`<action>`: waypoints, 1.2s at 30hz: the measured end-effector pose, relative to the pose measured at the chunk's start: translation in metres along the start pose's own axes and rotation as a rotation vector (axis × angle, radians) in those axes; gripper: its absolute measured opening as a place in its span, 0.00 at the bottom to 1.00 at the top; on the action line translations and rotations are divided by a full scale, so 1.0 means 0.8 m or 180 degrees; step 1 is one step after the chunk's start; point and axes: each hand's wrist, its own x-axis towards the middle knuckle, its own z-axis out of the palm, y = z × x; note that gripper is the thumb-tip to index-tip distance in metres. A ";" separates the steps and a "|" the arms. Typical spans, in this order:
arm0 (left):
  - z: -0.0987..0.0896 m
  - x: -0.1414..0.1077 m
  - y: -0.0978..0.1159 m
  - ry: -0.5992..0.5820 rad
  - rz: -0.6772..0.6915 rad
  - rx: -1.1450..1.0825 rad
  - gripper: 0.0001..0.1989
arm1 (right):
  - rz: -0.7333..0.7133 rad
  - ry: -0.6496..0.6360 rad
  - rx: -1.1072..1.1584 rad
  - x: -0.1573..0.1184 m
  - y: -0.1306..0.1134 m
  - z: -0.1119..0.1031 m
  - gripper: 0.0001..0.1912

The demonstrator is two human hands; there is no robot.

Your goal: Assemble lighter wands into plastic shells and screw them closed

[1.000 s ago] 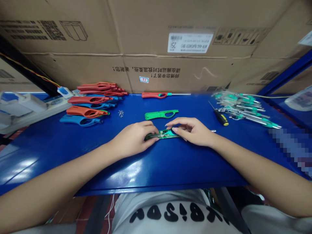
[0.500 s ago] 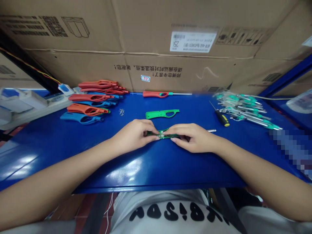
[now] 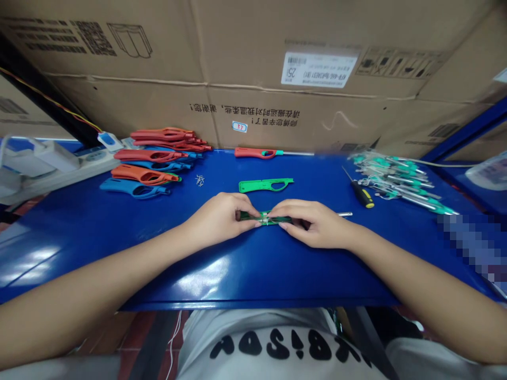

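Between my two hands lies a green lighter half-shell (image 3: pixel 264 222) with small inner parts showing in its middle. My left hand (image 3: pixel 233 216) grips its left end, thumb and fingers closed on the edges. With fingers bent over the other end, my right hand (image 3: pixel 312 221) pinches the same shell. A metal tube (image 3: pixel 345 214) sticks out to the right beyond my right hand. Much of the shell is hidden under my fingers. Just behind my hands lies a second green half-shell (image 3: pixel 263 186), hollow side up.
Red, orange and blue lighter shells (image 3: pixel 158 155) are piled at the left. Small screws (image 3: pixel 199 181) lie near them. A red lighter (image 3: pixel 257 153) rests by the cardboard box (image 3: pixel 158 100). At right are a screwdriver (image 3: pixel 362 194) and several metal-tube assemblies (image 3: pixel 404 177).
Both hands keep their grip on the green half-shell, with only slight finger movement near its middle. The whole view has shifted a little.
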 end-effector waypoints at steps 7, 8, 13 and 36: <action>-0.002 -0.002 0.003 -0.0006 0.0095 0.0136 0.08 | 0.0164 0.0175 -0.0050 0.001 0.005 0.002 0.08; -0.001 -0.001 0.004 0.0008 0.0042 0.0137 0.08 | 0.0153 0.0181 -0.0093 0.001 0.005 0.002 0.07; 0.000 -0.001 0.007 0.0024 -0.0083 0.0133 0.06 | 0.0034 0.0152 -0.0232 0.002 0.005 0.003 0.08; 0.002 -0.001 0.006 0.0061 -0.0077 0.0199 0.06 | 0.0225 -0.0063 -0.0583 -0.004 -0.002 0.002 0.15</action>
